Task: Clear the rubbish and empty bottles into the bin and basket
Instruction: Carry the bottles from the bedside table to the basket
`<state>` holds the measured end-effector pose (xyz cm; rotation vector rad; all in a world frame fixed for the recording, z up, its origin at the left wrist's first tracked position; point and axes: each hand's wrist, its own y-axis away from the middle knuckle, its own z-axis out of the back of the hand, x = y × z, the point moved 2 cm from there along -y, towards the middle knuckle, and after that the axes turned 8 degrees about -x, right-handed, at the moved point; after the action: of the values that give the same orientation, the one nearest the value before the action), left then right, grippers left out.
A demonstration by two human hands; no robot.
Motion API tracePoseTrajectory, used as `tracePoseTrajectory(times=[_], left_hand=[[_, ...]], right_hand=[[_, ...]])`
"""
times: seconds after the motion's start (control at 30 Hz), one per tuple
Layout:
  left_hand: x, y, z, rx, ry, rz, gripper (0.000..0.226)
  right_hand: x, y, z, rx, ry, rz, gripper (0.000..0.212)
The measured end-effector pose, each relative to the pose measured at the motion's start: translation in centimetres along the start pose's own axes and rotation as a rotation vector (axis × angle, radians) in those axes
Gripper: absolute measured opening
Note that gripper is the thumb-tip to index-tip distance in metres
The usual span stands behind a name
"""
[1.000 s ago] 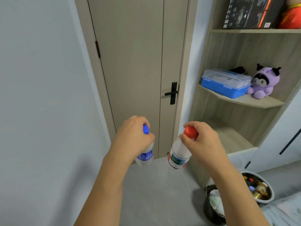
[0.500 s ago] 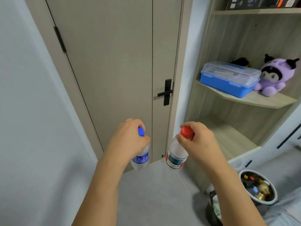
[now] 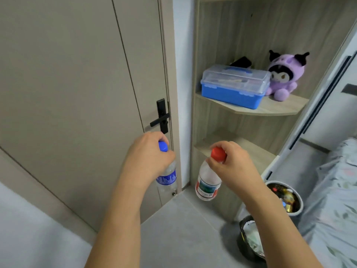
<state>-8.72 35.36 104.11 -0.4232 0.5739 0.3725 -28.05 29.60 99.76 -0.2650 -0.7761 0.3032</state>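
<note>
1. Since a second ago the view has swung right, so the door handle (image 3: 161, 119) now sits just above the left hand (image 3: 146, 157), and both hands still carry their bottles.
2. Left hand grips the blue-capped bottle (image 3: 167, 177) at its neck.
3. Right hand (image 3: 233, 167) pinches the red-capped bottle (image 3: 207, 185) by its cap.
4. Below the right forearm stand a white bin (image 3: 298, 208) of rubbish and a dark basket (image 3: 243, 246).

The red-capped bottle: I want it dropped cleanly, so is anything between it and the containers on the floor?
Nothing visible: the red-capped bottle hangs from the right hand, open floor toward the white bin and dark basket.
</note>
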Motion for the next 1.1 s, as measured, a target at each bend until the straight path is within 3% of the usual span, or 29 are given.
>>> tracePoseTrajectory(times=[0.2, 0.4, 0.57, 0.87, 1.1], left_hand=[[-2.8, -4.8, -6.6, 0.162, 0.01, -0.124, 0.008], [-11.9, -5.5, -13.1, 0.332, 0.081, -0.333, 0.009], [-18.4, -6.0, -17.0, 0.36, 0.169, -0.472, 0.011], [-25.5, -8.8, -28.4, 0.554, 0.19, -0.624, 0.008], [-31.4, -9.7, -39.0, 0.559, 0.244, -0.673, 0.01]], right_hand=[[-4.2, -3.5, 1.8, -0.097, 0.071, -0.132, 0.025], [-11.1, -3.5, 8.4, -0.214, 0.181, -0.284, 0.027], [-16.5, -3.6, 13.0, -0.364, 0.162, -0.385, 0.024], [-25.4, -6.5, 16.8, -0.502, 0.219, -0.558, 0.025], [-35.4, -8.4, 17.7, -0.57, 0.219, -0.65, 0.028]])
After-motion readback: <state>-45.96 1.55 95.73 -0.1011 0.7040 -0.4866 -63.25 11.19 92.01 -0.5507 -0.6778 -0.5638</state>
